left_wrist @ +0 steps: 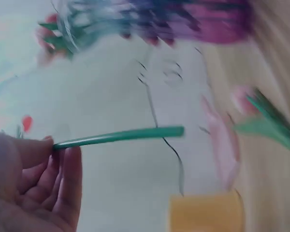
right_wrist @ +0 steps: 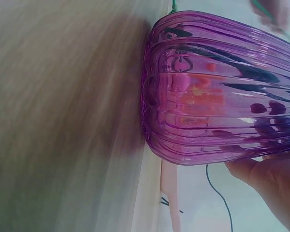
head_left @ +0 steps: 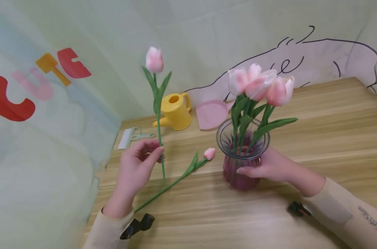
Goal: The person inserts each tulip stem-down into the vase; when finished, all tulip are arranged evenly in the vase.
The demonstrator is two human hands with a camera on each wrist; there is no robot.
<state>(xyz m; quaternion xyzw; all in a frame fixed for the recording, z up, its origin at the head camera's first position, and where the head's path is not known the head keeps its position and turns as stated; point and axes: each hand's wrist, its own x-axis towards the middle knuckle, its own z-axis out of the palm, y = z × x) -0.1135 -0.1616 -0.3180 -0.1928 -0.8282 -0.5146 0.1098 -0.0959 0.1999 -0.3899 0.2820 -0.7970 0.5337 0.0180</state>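
Note:
In the head view my left hand (head_left: 138,164) pinches the green stem of a pink artificial tulip (head_left: 154,60), held upright with its bloom at the top. The lower end of that stem (left_wrist: 121,137) sticks out past the fingertips in the left wrist view. My right hand (head_left: 269,166) grips a ribbed glass vase (head_left: 242,173), clear at the rim and purple below. Several pink tulips (head_left: 260,84) stand in it, leaning right. Whether the vase base touches the table is hard to tell. Another tulip (head_left: 209,154) lies on the table between the hands.
A yellow watering can (head_left: 179,116) and a pink dustpan (head_left: 211,114) sit along the back of the wooden table (head_left: 328,138). A small pale green brush (head_left: 130,137) lies at the left edge. Behind hangs a printed backdrop (head_left: 191,41).

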